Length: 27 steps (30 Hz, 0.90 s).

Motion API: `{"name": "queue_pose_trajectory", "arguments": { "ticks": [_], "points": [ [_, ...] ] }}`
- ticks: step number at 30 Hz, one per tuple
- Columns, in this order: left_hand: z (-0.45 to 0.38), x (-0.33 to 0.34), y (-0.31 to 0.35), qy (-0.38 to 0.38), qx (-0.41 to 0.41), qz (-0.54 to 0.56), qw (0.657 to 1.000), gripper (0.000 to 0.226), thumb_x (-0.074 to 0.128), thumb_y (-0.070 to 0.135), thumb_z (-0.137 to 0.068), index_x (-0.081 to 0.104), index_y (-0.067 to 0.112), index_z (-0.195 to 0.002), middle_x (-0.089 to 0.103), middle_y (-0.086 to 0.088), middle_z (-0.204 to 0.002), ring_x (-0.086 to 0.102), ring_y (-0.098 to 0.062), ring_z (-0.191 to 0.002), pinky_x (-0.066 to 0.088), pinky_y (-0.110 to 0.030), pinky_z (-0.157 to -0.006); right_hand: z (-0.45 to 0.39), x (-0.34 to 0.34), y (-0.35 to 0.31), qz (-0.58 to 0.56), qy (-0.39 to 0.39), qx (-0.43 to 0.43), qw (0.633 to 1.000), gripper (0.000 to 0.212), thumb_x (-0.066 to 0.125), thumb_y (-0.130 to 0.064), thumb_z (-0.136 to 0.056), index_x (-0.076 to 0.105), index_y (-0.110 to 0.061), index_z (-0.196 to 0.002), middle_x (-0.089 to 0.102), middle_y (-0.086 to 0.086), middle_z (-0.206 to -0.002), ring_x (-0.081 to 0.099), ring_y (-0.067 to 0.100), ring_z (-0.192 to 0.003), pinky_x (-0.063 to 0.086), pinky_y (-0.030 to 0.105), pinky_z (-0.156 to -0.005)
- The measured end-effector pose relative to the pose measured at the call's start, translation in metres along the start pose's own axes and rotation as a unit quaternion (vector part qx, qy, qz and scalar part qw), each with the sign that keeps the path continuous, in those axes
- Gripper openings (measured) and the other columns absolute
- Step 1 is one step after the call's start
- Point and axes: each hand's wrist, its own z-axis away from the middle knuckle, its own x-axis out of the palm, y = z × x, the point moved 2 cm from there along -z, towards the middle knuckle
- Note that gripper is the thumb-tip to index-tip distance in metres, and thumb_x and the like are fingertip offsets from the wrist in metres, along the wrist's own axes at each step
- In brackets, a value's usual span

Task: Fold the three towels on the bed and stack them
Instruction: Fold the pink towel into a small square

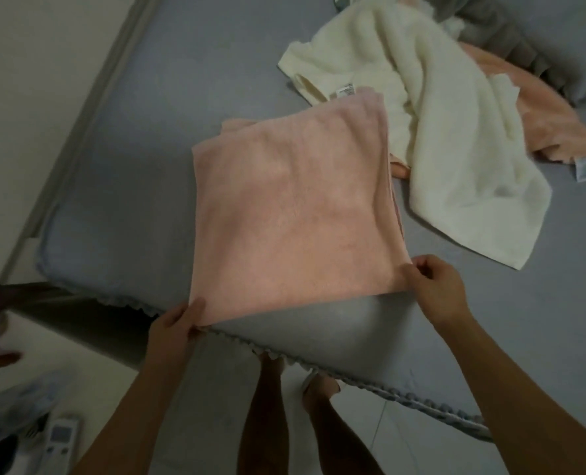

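Observation:
A pink towel (291,204) lies folded in layers on the grey bed (168,138), its near edge at the bed's frilled border. My left hand (175,329) pinches its near left corner, thumb on top. At the near right corner my right hand (437,287) pinches the cloth between thumb and fingers. Behind it to the right a cream towel (456,138) sprawls unfolded and crumpled. A peach towel (538,108) lies partly under the cream one, its white label showing at the right.
A grey pillow (531,39) sits at the bed's far right. The bed's left side meets a pale wall (27,97). My bare legs (271,416) stand on the tiled floor below the bed edge. A white remote (60,440) lies at the lower left.

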Motion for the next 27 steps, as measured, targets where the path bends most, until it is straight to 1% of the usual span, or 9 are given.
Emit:
{"name": "queue_pose_trajectory", "arguments": {
  "ticks": [5,8,11,14,16,18,20,24,27],
  "points": [
    [0.011,0.001,-0.030,-0.075,-0.136,-0.153,0.976,0.016,0.070,0.034,-0.087,0.071,0.019,-0.084,0.074,-0.005,-0.081,0.067,-0.021,-0.069,0.048,-0.028,-0.061,0.019,-0.012,0.050,0.122,-0.046,0.123,0.984,0.026,0.066,-0.028,-0.088,0.065,-0.004,-0.079,0.063,0.017,-0.074,0.056,0.028,-0.066,0.039,0.035,-0.059],
    [0.003,0.006,-0.025,-0.073,-0.088,-0.245,0.963,0.010,0.073,0.025,-0.085,0.070,0.016,-0.086,0.072,-0.007,-0.086,0.064,-0.021,-0.078,0.045,-0.031,-0.067,0.028,-0.009,0.062,0.187,-0.064,0.142,0.970,0.020,0.060,-0.025,-0.091,0.064,-0.006,-0.086,0.064,0.015,-0.080,0.057,0.031,-0.071,0.041,0.034,-0.063],
    [-0.013,0.017,0.016,-0.019,-0.010,-0.201,0.979,0.021,0.072,0.030,-0.077,0.062,0.025,-0.094,0.067,0.002,-0.094,0.063,-0.016,-0.087,0.048,-0.034,-0.075,0.024,-0.002,0.040,0.198,-0.041,0.078,0.976,0.020,0.055,-0.026,-0.094,0.060,-0.010,-0.083,0.066,0.015,-0.079,0.055,0.024,-0.062,0.045,0.036,-0.061],
    [-0.040,0.035,0.063,0.004,0.062,-0.145,0.987,0.023,0.068,0.021,-0.085,0.055,0.039,-0.090,0.061,0.013,-0.089,0.061,-0.005,-0.079,0.048,-0.026,-0.066,0.007,0.009,-0.008,0.144,-0.007,-0.019,0.989,0.018,0.060,-0.025,-0.090,0.067,-0.009,-0.092,0.067,0.005,-0.080,0.061,0.023,-0.069,0.050,0.037,-0.066],
    [-0.069,0.045,0.088,-0.009,0.070,-0.129,0.989,0.008,0.066,0.022,-0.088,0.064,0.025,-0.096,0.064,0.009,-0.084,0.062,-0.010,-0.074,0.047,-0.022,-0.060,-0.009,0.018,-0.044,0.098,-0.005,-0.041,0.994,0.026,0.061,-0.031,-0.089,0.065,-0.014,-0.109,0.063,-0.002,-0.092,0.060,0.020,-0.085,0.044,0.032,-0.074],
    [-0.095,0.054,0.108,-0.033,0.056,-0.108,0.992,0.024,0.065,0.025,-0.090,0.068,0.004,-0.101,0.067,-0.004,-0.083,0.063,-0.020,-0.075,0.048,-0.026,-0.057,-0.029,0.028,-0.078,0.039,-0.011,-0.023,0.999,0.044,0.061,-0.040,-0.088,0.057,-0.019,-0.126,0.058,-0.008,-0.103,0.056,0.015,-0.094,0.042,0.032,-0.081],
    [-0.109,0.057,0.121,-0.029,0.040,-0.073,0.996,0.026,0.067,0.025,-0.088,0.068,0.005,-0.104,0.069,-0.007,-0.090,0.064,-0.022,-0.080,0.050,-0.030,-0.063,-0.051,0.036,-0.107,0.019,-0.013,-0.007,1.000,0.053,0.062,-0.044,-0.086,0.053,-0.019,-0.132,0.060,-0.007,-0.106,0.057,0.015,-0.095,0.042,0.029,-0.081],
    [-0.113,0.045,0.150,-0.076,0.097,0.091,0.988,0.017,0.064,0.019,-0.078,0.070,0.011,-0.090,0.064,-0.009,-0.090,0.059,-0.020,-0.085,0.047,-0.032,-0.075,-0.074,0.032,-0.140,-0.033,0.065,0.012,0.997,0.020,0.061,-0.043,-0.080,0.066,-0.024,-0.084,0.068,-0.010,-0.076,0.059,0.005,-0.069,0.038,0.021,-0.057],
    [-0.116,0.040,0.165,-0.169,0.083,0.219,0.957,0.021,0.058,0.009,-0.077,0.074,0.015,-0.089,0.070,-0.001,-0.088,0.065,-0.014,-0.084,0.054,-0.023,-0.073,-0.082,0.018,-0.132,-0.127,0.173,0.031,0.976,0.006,0.055,-0.033,-0.075,0.058,-0.028,-0.073,0.064,-0.012,-0.072,0.058,0.004,-0.069,0.045,0.027,-0.065]
  ]
}}
